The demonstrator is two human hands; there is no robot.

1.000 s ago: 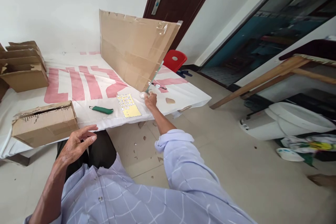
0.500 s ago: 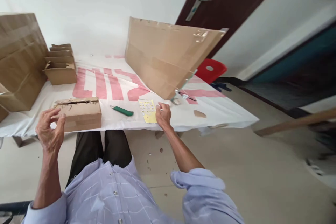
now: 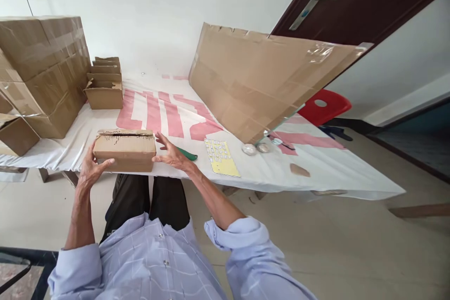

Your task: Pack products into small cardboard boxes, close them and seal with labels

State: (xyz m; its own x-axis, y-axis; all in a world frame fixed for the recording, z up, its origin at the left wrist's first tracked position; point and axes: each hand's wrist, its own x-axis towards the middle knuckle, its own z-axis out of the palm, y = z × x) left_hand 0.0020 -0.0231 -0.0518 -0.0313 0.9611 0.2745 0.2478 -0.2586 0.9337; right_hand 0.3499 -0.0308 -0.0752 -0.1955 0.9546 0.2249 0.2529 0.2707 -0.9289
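Note:
A small closed cardboard box (image 3: 124, 150) with a torn strip along its top lies at the table's near edge. My left hand (image 3: 91, 168) is at its left end, thumb along the front face and fingers round the side. At the right end is my right hand (image 3: 172, 153), fingers spread and thumb tip by the box's corner; whether it presses on the box is hard to tell. Partly behind that hand lies a green utility knife (image 3: 188, 153). Farther right is a yellow sheet (image 3: 225, 164) with rows of small white stickers.
Small open boxes (image 3: 104, 96) stand nested at the back left beside stacked large cartons (image 3: 52, 75). A big cardboard panel (image 3: 260, 79) leans at the right. Near its foot are tape rolls (image 3: 249, 149) and a brown scrap (image 3: 299, 169). A red chair (image 3: 325, 108) stands beyond.
My right hand has left the yellow sheet and come left to the box's right end. My left hand has closed in on its left end. The view has shifted left.

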